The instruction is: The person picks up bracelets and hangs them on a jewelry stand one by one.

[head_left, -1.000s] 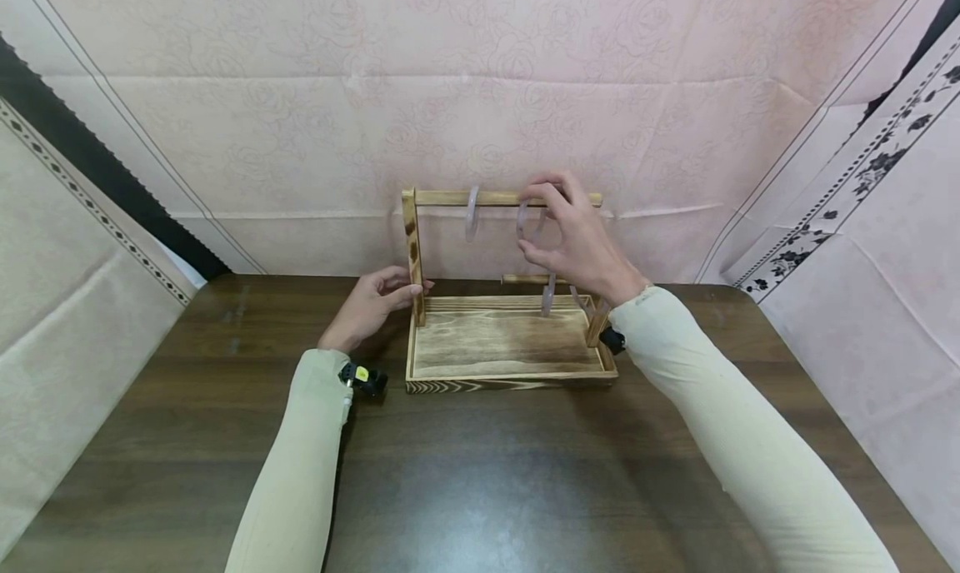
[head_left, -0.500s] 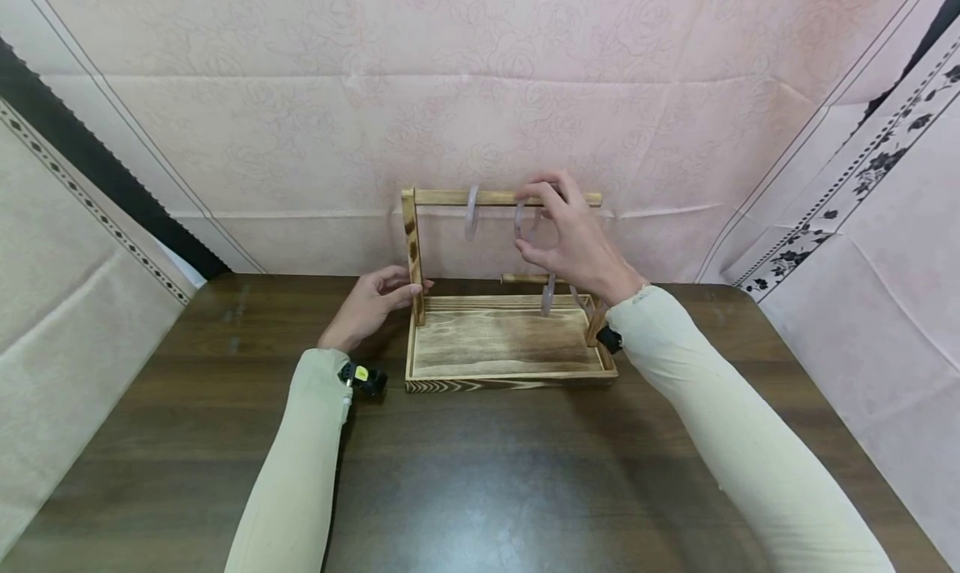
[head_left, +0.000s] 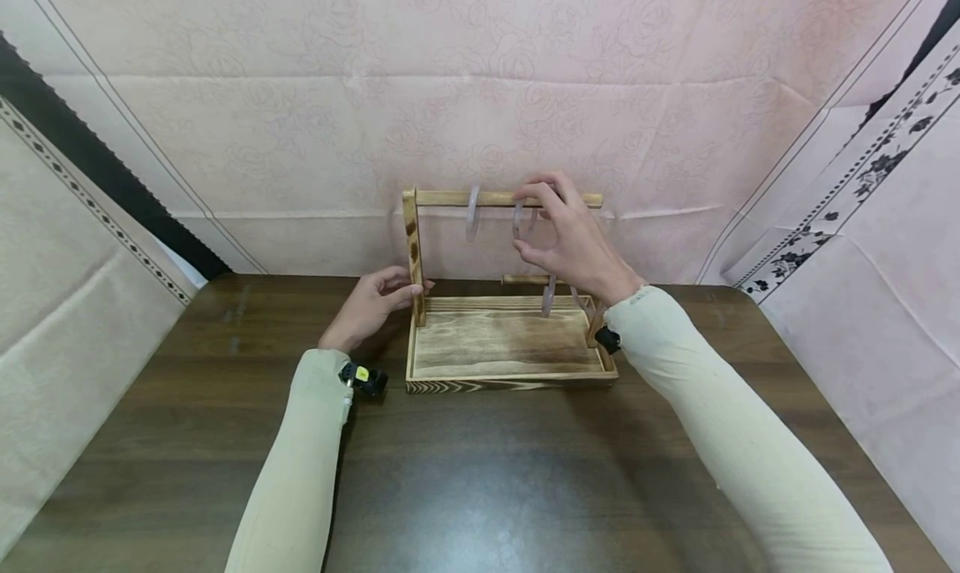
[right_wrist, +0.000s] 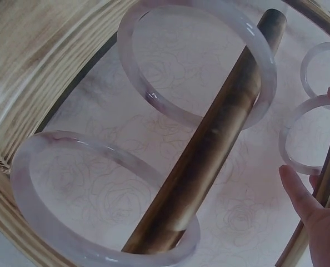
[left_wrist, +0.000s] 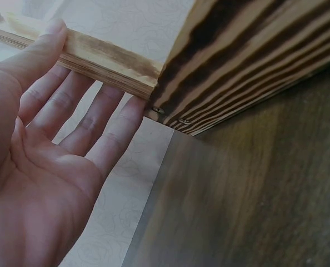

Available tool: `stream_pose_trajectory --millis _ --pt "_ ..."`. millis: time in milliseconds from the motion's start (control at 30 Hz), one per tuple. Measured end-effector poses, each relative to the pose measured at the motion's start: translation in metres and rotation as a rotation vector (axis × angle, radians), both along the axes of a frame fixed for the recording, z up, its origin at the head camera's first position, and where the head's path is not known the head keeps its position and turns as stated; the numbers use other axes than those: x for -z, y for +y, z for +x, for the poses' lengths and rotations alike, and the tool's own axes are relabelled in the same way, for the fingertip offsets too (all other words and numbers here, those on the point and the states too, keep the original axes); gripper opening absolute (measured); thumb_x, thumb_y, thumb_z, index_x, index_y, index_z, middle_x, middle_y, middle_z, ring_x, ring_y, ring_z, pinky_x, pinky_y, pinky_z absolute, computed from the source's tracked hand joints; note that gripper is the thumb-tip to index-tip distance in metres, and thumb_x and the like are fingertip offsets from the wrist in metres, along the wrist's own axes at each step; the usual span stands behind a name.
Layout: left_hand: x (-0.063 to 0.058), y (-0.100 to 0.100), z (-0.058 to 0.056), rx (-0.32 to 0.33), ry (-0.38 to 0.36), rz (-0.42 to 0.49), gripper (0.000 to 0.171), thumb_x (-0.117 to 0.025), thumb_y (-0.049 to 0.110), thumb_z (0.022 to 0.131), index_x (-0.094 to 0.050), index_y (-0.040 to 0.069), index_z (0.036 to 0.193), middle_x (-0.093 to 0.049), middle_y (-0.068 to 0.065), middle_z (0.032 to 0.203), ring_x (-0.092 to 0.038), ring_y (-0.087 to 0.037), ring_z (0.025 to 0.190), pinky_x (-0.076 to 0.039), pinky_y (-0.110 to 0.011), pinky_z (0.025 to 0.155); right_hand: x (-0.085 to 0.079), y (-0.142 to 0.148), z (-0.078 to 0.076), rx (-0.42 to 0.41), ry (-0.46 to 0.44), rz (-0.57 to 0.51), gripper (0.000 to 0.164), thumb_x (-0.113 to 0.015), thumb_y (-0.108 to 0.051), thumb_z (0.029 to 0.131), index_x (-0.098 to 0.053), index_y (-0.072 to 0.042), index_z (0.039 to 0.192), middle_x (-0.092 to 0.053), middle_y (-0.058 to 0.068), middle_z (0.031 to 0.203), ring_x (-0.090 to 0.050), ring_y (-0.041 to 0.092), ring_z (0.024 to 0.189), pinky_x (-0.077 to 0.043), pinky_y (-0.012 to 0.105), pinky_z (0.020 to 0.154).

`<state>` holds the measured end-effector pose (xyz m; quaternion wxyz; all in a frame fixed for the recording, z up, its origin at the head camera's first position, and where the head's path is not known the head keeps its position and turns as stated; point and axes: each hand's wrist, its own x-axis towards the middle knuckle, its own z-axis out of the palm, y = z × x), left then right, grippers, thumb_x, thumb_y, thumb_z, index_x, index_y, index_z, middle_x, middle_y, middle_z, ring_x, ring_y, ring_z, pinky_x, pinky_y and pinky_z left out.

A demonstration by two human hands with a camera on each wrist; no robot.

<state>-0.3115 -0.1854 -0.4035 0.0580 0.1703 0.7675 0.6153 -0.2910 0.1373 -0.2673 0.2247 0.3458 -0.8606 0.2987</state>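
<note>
A wooden rack (head_left: 412, 240) with a tray base (head_left: 495, 385) stands on the table. My left hand (head_left: 371, 308) holds its left post, thumb on one side and fingers behind, as the left wrist view shows. On the upper bar (head_left: 442, 198) hang two pale lilac bangles. My right hand (head_left: 577, 236) pinches the right-hand bangle (head_left: 517, 221) between thumb and fingertips. To its left the other bangle (head_left: 472, 213) hangs untouched. Two more bangles hang on the lower rod (right_wrist: 209, 144): a farther bangle (right_wrist: 126, 50) and a nearer bangle (right_wrist: 21, 178) in the right wrist view.
Dark brown tabletop (head_left: 465, 473) spreads in front of the rack and to both sides. A pale rose-patterned cloth (head_left: 337, 140) hangs close behind the rack. Black wrist cameras sit at both cuffs, the left camera (head_left: 363, 379) near the tray's left edge.
My right hand has shifted slightly left along the upper bar with the bangle, closer to the other bangle there. The left hand and the rack look unmoved.
</note>
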Motion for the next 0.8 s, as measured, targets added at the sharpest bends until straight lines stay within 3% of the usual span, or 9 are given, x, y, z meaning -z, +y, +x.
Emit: stream_pose_trajectory --millis 333,567,733,800 --pt "0.0 0.002 0.0 -0.003 -0.001 -0.002 0.037 -0.066 0.029 0.1 -0.064 0.006 0.129 -0.068 -0.017 0.133 -0.064 -0.025 0.124 -0.057 -0.038 0.105 0.001 0.003 0.002 -0.008 0.013 0.008 0.059 -0.083 -0.009 0.084 -0.056 -0.013 0.136 -0.048 0.01 0.143 -0.051 0.025 0.127 -0.053 0.045 0.103" --pt "-0.002 -0.001 0.002 -0.007 0.016 -0.038 0.042 -0.066 0.033 0.1 -0.063 0.006 0.132 -0.07 -0.011 0.133 -0.064 -0.023 0.124 -0.055 -0.042 0.107 0.0 0.006 0.005 -0.02 0.035 0.019 0.063 -0.084 -0.012 0.084 -0.053 -0.011 0.14 -0.045 0.014 0.15 -0.049 0.028 0.134 -0.054 0.047 0.104" --pt "-0.005 -0.003 0.004 -0.014 0.042 -0.099 0.043 -0.066 0.038 0.099 -0.064 0.009 0.132 -0.07 -0.011 0.133 -0.064 -0.022 0.125 -0.053 -0.042 0.108 0.0 0.014 0.01 -0.001 0.049 0.018 0.066 -0.084 -0.014 0.084 -0.052 -0.012 0.142 -0.043 0.014 0.154 -0.045 0.029 0.14 -0.05 0.052 0.109" --pt "-0.008 -0.004 0.005 -0.031 0.064 -0.165 0.045 -0.065 0.042 0.1 -0.064 0.011 0.132 -0.069 -0.01 0.134 -0.062 -0.023 0.126 -0.051 -0.045 0.11 0.0 0.018 0.014 0.013 0.064 0.023 0.067 -0.085 -0.016 0.084 -0.052 -0.012 0.142 -0.043 0.014 0.154 -0.044 0.029 0.142 -0.045 0.052 0.113"
